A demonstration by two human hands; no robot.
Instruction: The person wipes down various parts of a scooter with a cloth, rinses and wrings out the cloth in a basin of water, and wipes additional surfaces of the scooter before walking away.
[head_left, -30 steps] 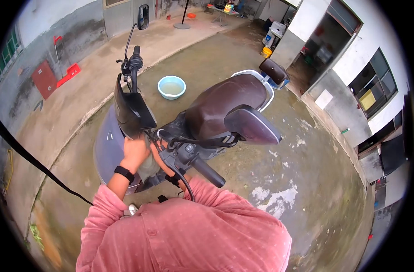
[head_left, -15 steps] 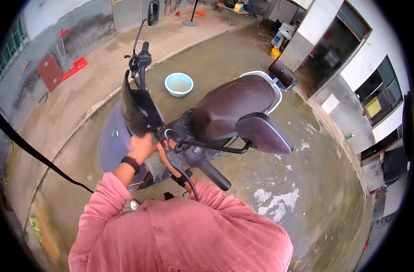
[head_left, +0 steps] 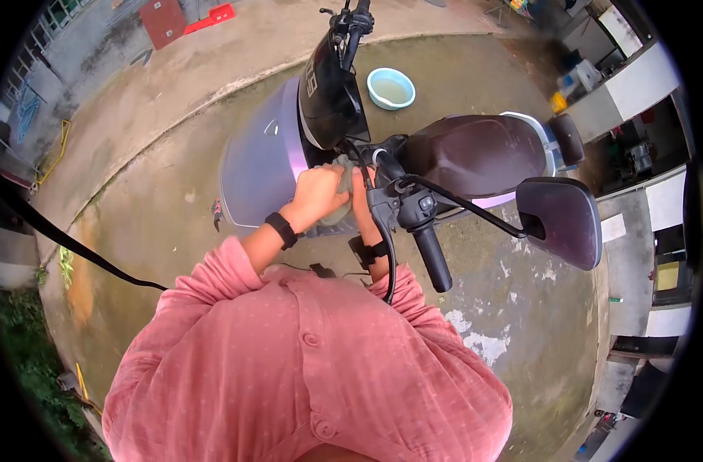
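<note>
A purple-grey electric scooter (head_left: 263, 154) stands in front of me, with a black front panel and a dark brown seat (head_left: 475, 156). My left hand (head_left: 318, 192) is closed on a grey-green cloth (head_left: 344, 181) beneath the front panel. Against the cloth's other side is my right hand (head_left: 361, 202), closed on it, its fingers partly hidden behind the brake lever and handlebar. The near handlebar grip (head_left: 431, 258) sticks out towards me, to the right of my right forearm. Each wrist wears a black band.
A light blue basin (head_left: 391, 88) of cloudy water sits on the concrete beyond the scooter. The near mirror (head_left: 559, 222) juts out on the right. A red dustpan (head_left: 220, 13) lies by the far wall. A black strap (head_left: 74, 239) crosses the left side.
The view has swung down and left, so the scooter and basin appear further right and higher. The left hand has come away from under the front panel, and more of the cloth shows between both hands.
</note>
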